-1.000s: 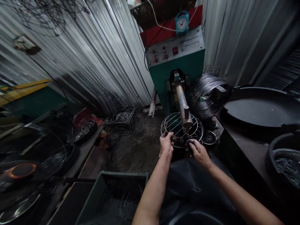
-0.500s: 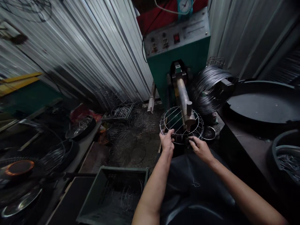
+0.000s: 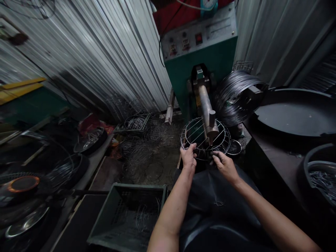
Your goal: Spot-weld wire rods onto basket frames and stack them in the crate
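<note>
A round wire rack [image 3: 193, 133], with two rings and several straight cross wires, lies tilted around the spot welder's arm. My left hand [image 3: 188, 155] is closed on its front left rim, thumb on top. My right hand [image 3: 223, 164] is pinched close to the rack's front edge, right beside the tip of the upper electrode [image 3: 212, 130]. Whatever sits between those right fingertips is too small and dark to name. The electrode tip points down at the front of the rack. A dark apron [image 3: 210, 203] covers my lap.
The green welding machine [image 3: 204, 52] stands ahead, with a wire coil [image 3: 236, 99] at its right. A large black pan [image 3: 291, 115] and a tub of metal pieces [image 3: 322, 178] are on the right. A green crate [image 3: 102, 224] and wire rings [image 3: 136, 150] lie left.
The rack has shifted very slightly to the right under the electrode, with both hands still at its front edge. The whole view has tilted a little.
</note>
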Demonstrator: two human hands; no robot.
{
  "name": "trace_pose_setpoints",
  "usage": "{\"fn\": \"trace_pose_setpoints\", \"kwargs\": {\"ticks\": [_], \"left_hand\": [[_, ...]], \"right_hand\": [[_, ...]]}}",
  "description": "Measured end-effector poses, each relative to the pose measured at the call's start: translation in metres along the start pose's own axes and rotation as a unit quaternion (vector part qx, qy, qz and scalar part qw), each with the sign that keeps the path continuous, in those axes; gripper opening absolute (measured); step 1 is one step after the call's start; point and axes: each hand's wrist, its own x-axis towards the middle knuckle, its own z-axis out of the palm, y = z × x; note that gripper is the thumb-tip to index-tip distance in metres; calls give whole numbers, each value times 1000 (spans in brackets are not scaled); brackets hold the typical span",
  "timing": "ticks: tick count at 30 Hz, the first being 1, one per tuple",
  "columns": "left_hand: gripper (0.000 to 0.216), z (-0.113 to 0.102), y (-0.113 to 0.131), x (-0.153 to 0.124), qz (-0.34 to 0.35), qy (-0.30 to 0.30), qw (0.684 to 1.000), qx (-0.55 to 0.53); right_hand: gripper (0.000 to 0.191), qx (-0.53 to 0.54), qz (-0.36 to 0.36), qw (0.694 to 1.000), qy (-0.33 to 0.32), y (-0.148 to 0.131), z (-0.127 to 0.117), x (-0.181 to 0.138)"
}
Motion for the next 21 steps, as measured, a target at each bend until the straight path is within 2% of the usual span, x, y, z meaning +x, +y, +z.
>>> {"fn": "trace_pose_setpoints", "kwargs": {"ticks": [5,11,21], "left_hand": [[59,0,-2,1,-17,24,1000,-2],[57,0,-1,3,-8,6,1000,-12],[53,9,2,9,-13,17,1000,-20]], "right_hand": [[28,7,-2,1000,-6,0,-2,1],[28,12,-12,1000,-21,0,-3,5],[27,23,-8,999,-26,-5,-6,16]]}}
